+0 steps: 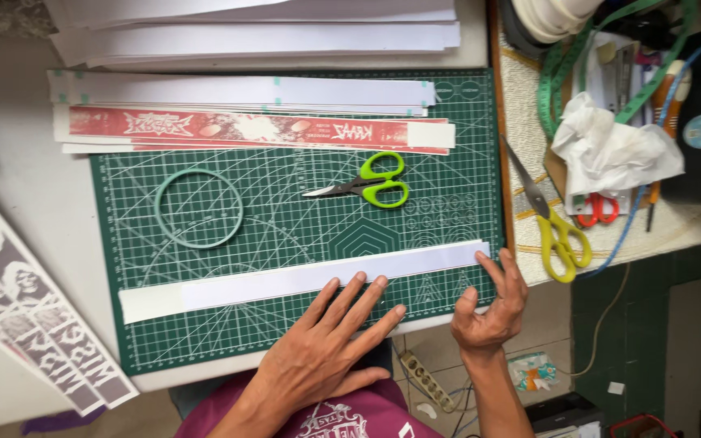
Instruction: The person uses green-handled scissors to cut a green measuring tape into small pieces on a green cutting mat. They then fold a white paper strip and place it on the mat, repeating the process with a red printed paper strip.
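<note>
My left hand (330,345) lay flat on the green cutting mat (302,219), fingers spread, the tips pressing the lower edge of a long white paper strip (302,280) near its middle. My right hand (492,304) was at the strip's right end, fingers loosely curled and open, the tips touching that end close to the mat's corner; it gripped nothing. The strip ran almost the whole width of the mat, tilted slightly upward to the right.

As far as I could judge, the strip was laid out and being held flat, and nothing had yet been done to it: it looked blank, with no cut or fold I could see.

Beyond it, untouched, a thin pale green ring (199,208) lay on the left of the mat and green-handled scissors (367,182) lay near the middle, blades closed, well apart from both hands. Further up, a long red printed strip (237,130) with white lettering lay along the mat's top edge, with plain white strips (237,91) above it and stacks of white sheets (269,32) at the back of the surface. To the far left, grey and white printed bands (34,324) lay at a slant. Off the mat to the right lay yellow-handled scissors (557,231), crumpled white paper (610,150) and a green measuring tape (553,81).
</note>
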Action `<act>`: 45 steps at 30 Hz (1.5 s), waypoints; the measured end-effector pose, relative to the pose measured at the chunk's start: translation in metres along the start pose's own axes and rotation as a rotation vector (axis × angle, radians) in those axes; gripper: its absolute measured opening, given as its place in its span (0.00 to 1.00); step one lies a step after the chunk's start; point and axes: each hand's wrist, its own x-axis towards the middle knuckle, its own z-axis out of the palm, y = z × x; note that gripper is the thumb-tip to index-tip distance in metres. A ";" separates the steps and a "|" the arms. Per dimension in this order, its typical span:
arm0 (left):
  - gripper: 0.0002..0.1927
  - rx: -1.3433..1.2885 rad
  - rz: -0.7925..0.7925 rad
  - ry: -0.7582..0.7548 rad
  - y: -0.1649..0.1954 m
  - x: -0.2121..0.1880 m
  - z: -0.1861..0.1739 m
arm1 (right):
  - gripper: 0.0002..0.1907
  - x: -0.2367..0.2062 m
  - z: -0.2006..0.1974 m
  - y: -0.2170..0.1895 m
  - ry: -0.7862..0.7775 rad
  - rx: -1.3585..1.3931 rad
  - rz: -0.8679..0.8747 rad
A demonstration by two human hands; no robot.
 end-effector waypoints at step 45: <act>0.47 0.227 -0.291 0.054 -0.022 -0.069 -0.018 | 0.25 -0.005 -0.005 -0.001 -0.097 -0.147 -0.007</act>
